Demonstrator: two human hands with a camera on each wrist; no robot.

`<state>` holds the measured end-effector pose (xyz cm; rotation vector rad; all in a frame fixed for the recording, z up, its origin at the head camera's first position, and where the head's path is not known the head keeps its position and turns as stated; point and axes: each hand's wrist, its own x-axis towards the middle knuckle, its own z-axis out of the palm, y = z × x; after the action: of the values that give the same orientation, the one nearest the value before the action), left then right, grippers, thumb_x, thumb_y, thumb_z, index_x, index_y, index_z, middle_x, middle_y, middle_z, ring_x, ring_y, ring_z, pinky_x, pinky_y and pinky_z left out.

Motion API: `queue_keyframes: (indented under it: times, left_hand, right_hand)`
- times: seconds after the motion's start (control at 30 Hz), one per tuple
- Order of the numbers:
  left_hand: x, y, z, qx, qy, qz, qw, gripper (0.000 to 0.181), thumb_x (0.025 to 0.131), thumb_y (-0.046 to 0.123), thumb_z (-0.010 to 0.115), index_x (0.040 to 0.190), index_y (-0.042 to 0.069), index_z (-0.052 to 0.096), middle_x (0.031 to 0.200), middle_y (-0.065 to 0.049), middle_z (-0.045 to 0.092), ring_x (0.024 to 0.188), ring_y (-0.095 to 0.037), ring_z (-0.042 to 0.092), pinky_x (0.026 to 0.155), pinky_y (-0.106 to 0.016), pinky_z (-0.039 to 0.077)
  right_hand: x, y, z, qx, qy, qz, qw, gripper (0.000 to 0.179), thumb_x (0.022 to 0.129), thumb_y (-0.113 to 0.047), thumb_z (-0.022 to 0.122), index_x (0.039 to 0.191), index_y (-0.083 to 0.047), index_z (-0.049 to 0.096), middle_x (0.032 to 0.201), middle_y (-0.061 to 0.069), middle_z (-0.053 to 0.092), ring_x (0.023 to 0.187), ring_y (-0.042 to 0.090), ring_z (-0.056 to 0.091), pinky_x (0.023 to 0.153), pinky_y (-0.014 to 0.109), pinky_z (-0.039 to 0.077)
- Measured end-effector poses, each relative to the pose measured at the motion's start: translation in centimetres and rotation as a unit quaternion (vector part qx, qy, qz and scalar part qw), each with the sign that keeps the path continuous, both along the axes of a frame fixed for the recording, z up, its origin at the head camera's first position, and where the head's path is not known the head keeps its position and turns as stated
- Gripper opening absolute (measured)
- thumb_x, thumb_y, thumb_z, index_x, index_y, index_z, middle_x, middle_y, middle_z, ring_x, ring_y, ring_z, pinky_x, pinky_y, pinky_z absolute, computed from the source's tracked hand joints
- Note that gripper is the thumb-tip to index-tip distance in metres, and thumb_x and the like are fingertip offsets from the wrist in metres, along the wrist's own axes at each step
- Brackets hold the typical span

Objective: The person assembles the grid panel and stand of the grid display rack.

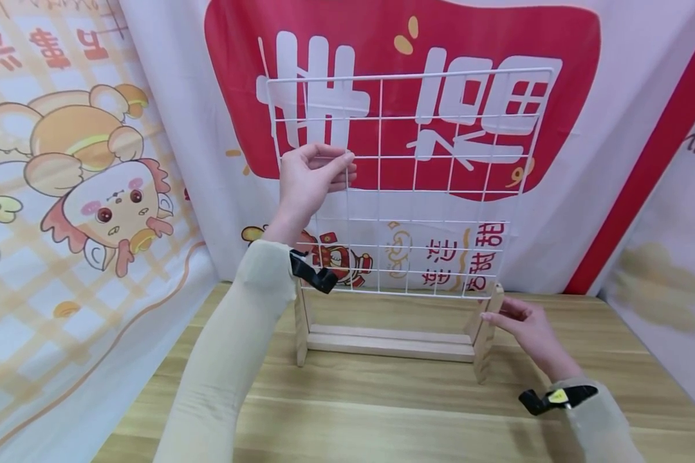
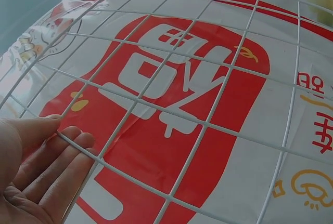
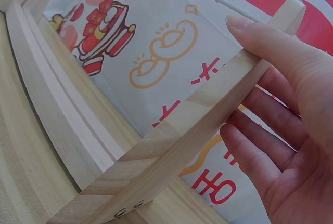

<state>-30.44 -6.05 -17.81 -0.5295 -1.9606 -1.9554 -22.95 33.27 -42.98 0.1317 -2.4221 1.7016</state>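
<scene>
A white wire grid panel [image 1: 411, 75] stands upright, leaning back a little, with its lower edge between the uprights of a light wooden stand [image 1: 390, 347]. My left hand [image 1: 309, 183] pinches a wire near the panel's left side, thumb in front and fingers behind. In the left wrist view, the thumb and fingertips [image 2: 75, 136] meet around that wire. My right hand [image 1: 527, 331] grips the stand's right upright [image 3: 171, 130] near its top. Its thumb lies on one face and the fingers on the other, as the right wrist view shows.
The stand rests on a wood-grain table [image 1: 394, 411]. Behind it hangs a white cloth with a large red patch [image 1: 562, 38] and printed characters. A checked cloth with a cartoon animal [image 1: 92, 173] hangs at the left. Two screw heads [image 3: 130, 208] show low on the upright.
</scene>
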Motion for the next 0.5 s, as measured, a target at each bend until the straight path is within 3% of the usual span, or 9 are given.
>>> queue_keyframes:
  times: [0.5]
  left_hand:
    - [0.02, -0.07, -0.82, 0.000, 0.007, -0.002, 1.0000, 0.027, 0.092, 0.027, 0.078, 0.111, 0.008, 0.074, 0.105, -0.010, 0.075, 0.093, -0.020, 0.074, 0.082, -0.031, 0.060]
  right_hand:
    - [-0.19, 0.16, -0.20, 0.004, 0.000, -0.003, 1.0000, 0.054, 0.095, -0.027, 0.077, 0.136, 0.003, 0.061, 0.117, 0.003, 0.073, 0.101, 0.004, 0.064, 0.084, 0.018, 0.053]
